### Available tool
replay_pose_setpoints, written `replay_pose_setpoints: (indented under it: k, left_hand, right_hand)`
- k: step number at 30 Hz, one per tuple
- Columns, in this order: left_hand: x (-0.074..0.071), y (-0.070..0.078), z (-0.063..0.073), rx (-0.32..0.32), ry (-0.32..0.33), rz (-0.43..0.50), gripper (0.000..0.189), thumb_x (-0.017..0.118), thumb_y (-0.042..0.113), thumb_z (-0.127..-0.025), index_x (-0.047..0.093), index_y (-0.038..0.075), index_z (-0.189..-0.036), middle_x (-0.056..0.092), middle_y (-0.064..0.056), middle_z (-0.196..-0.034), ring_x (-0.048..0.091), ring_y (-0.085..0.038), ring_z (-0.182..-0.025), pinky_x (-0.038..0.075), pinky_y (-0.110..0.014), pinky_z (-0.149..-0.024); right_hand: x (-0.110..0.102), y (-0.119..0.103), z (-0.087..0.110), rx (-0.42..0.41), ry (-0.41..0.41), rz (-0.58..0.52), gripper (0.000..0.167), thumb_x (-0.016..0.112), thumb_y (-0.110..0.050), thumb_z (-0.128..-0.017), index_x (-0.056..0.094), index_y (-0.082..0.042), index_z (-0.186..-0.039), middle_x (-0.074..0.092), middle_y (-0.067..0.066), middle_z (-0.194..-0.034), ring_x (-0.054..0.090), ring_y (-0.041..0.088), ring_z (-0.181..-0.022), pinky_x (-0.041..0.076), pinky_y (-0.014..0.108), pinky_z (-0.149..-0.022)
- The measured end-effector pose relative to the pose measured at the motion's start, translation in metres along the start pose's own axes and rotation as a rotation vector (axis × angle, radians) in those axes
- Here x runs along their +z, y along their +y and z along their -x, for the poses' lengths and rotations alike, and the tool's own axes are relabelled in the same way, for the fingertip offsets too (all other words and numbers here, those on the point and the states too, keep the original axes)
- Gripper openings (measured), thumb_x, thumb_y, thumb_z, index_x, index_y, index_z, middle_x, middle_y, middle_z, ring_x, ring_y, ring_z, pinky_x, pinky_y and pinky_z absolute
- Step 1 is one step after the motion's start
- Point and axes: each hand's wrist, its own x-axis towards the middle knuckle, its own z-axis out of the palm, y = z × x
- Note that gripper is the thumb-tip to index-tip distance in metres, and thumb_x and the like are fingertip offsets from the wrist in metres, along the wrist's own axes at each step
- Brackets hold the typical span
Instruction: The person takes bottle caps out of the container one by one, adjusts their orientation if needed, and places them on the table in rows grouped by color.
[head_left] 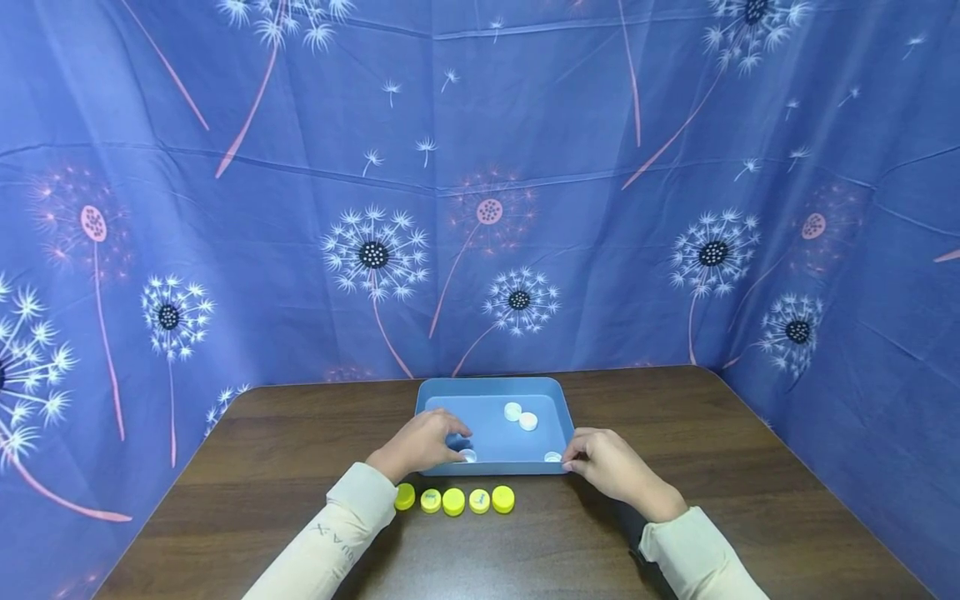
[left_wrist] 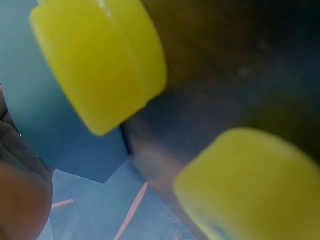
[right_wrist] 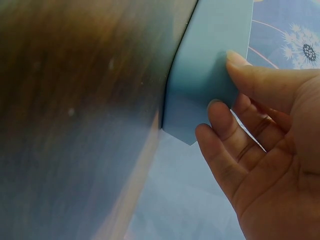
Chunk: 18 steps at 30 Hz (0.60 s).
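A shallow blue tray sits on the table with several white bottle caps in it. Two of these caps, one white cap beside another, lie toward the back. Over the tray's left side reaches my left hand, thumb and fingers apart, just by a white cap in the front left. My right hand pinches the tray's front right corner, its thumb against the outer wall. Inside that corner lies another white cap. In the left wrist view the left hand is mostly cut off.
In front of the tray stretches a row of several yellow bottle caps, some with blue marks on top. They lie close to the left wrist. Behind the brown wooden table hangs a blue cloth with dandelion prints.
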Motion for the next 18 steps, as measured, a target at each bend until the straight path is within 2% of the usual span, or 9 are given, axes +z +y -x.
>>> replay_pose_setpoints:
  k: [10, 18]
  left_hand:
    - [0.0027, 0.0007, -0.0003, 0.011, 0.009, -0.054, 0.023, 0.080, 0.034, -0.084, 0.079, 0.020, -0.102, 0.073, 0.011, -0.106, 0.063, -0.014, -0.107, 0.051, -0.036, -0.093]
    - [0.0044, -0.0007, 0.0002, 0.008, 0.003, -0.080, 0.023, 0.081, 0.033, -0.083, 0.080, 0.018, -0.101, 0.074, 0.009, -0.105, 0.064, -0.014, -0.106, 0.051, -0.035, -0.091]
  right_hand:
    - [-0.0004, -0.0004, -0.0009, -0.012, 0.002, -0.003, 0.014, 0.079, -0.003, -0.081, 0.076, -0.017, -0.078, 0.065, -0.014, -0.078, 0.057, -0.001, -0.074, 0.052, 0.026, -0.068]
    - [0.0007, -0.0002, -0.0002, -0.011, -0.002, -0.010, 0.014, 0.079, -0.003, -0.081, 0.076, -0.016, -0.079, 0.066, -0.013, -0.079, 0.056, -0.001, -0.073, 0.051, 0.025, -0.066]
